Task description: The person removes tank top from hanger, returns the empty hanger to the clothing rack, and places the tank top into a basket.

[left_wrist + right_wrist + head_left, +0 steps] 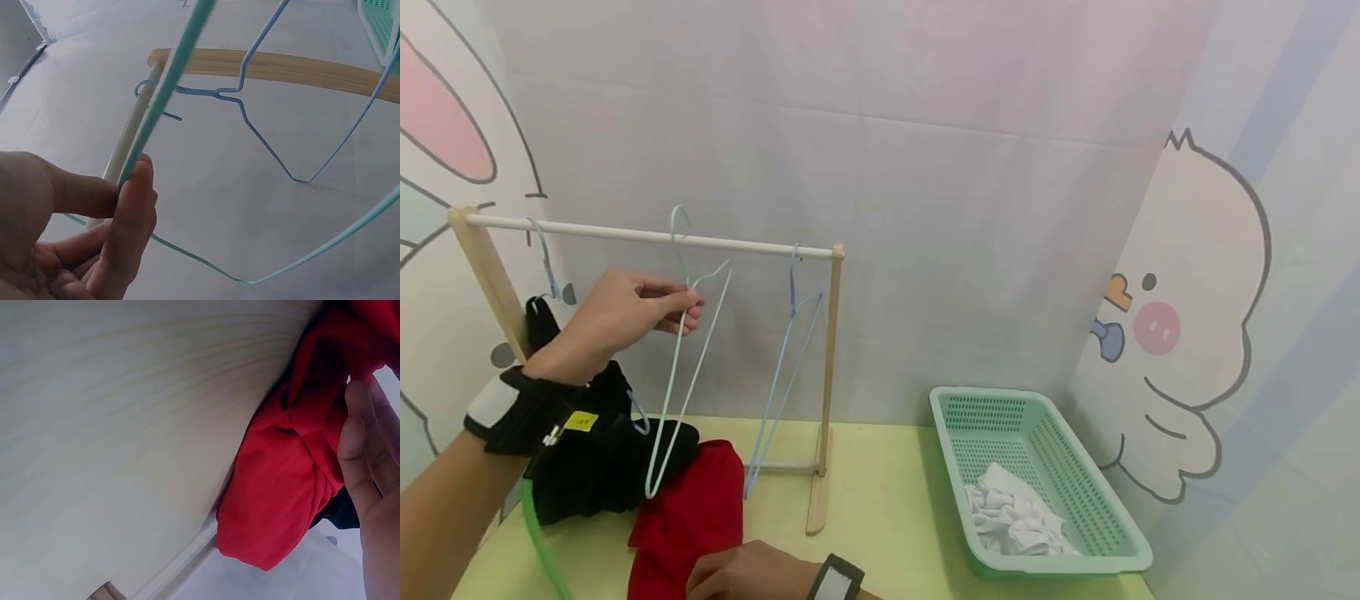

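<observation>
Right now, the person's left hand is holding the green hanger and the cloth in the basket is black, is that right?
Not quite: the cloth in the basket is white, not black, as the head view shows. The left hand is indeed holding the green hanger.

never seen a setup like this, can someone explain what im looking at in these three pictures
There's no machine here, just a person's two bare hands. The wide picture comes from a camera on the head; the two smaller ones come from cameras on each wrist. The left hand pinches a pale green hanger near the rail of a wooden rack. The right hand touches a red cloth; whether it grips it is unclear. The yellow table carries that rack, the red cloth and a green basket with white cloth inside.
</observation>
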A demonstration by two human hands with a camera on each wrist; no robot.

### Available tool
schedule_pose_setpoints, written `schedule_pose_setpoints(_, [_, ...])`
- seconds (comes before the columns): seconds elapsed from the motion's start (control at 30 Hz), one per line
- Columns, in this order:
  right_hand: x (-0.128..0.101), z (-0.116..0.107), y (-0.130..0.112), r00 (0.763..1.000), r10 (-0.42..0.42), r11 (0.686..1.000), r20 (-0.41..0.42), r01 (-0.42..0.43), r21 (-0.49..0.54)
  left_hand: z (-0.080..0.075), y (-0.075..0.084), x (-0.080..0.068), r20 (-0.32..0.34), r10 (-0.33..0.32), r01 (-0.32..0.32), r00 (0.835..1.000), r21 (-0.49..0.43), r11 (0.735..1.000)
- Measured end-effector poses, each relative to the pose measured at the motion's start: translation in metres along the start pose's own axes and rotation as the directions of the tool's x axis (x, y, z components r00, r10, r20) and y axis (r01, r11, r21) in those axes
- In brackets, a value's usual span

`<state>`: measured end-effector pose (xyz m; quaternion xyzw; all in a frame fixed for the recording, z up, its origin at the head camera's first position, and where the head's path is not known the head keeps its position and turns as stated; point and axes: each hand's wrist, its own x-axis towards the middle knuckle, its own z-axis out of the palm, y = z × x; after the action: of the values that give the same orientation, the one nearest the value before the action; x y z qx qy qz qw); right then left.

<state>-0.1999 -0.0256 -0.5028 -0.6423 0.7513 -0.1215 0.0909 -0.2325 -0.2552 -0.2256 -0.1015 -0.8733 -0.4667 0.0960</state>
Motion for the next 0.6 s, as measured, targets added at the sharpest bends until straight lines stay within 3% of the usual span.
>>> schedule_pose_setpoints(0.33, [0.0,-0.001,0.0,1.0,0.031,0.999,0.007,-0.031,0.024,0.004,-0.004,0.021,0.046,-0.002,0.007,0.999,-0.113,0.994])
schedule_pose_setpoints(0.6, [0.001,0.001,-0.002,0.998,0.057,0.997,0.007,-0.057,0.054,0.006,-0.013,0.03,0.065,-0.013,0.02,0.998,-0.098,0.995])
